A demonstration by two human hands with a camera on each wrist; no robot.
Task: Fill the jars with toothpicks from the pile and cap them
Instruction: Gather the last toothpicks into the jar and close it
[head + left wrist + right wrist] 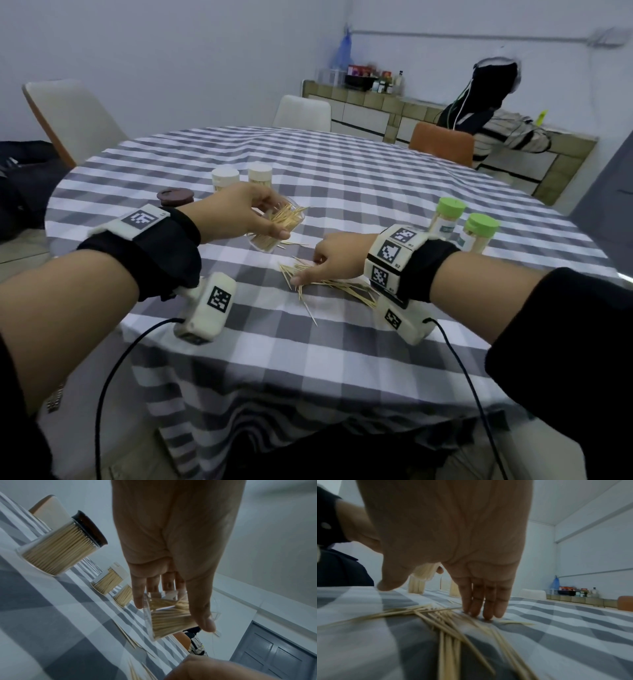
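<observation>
My left hand [274, 222] grips an uncapped clear jar [265, 240], tilted and partly filled with toothpicks; in the left wrist view the thumb and fingers [137, 599] wrap round this jar [169, 622]. Just right of it, my right hand [308, 269] rests on the loose toothpick pile [335, 286] on the checked cloth. The right wrist view shows its straight fingertips [481, 611] pressing on the pile [447, 623], thumb spread apart, nothing held.
A brown-lidded full jar [175, 197] and two white-capped jars [225, 178] [260, 173] stand behind my left hand. Two green-capped jars [448, 216] [479, 231] stand behind my right wrist. Chairs ring the round table [376, 164]; a person sits at the far right.
</observation>
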